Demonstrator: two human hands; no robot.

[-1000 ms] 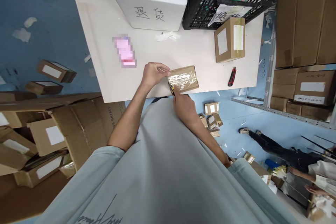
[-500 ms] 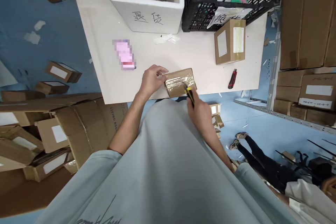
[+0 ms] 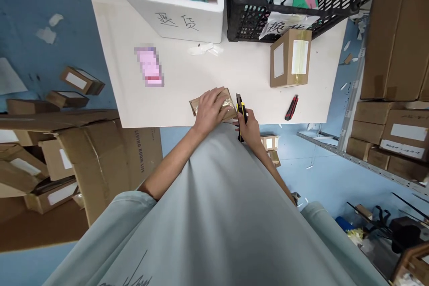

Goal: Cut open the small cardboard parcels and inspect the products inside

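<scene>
A small cardboard box [image 3: 229,98] with shiny clear tape lies at the near edge of the table. My left hand [image 3: 210,108] lies over its top, fingers bent across it and gripping it. My right hand [image 3: 250,127] is closed around a black and yellow box cutter [image 3: 240,108], its tip pointing away from me. The cutter is beside the right end of the box; whether the blade touches it I cannot tell.
On the white table [image 3: 181,107] are a blurred pink item [image 3: 149,67], a white foam bin [image 3: 187,24], a black crate [image 3: 248,27], a taped carton [image 3: 290,60] and a red-black cutter [image 3: 291,107]. A large carton [image 3: 100,165] stands at left, shelved boxes [image 3: 405,120] at right.
My left hand has moved from the box's left end onto its top. The box has shifted left and turned. The cutter has gone from over the tape to the box's right end.
</scene>
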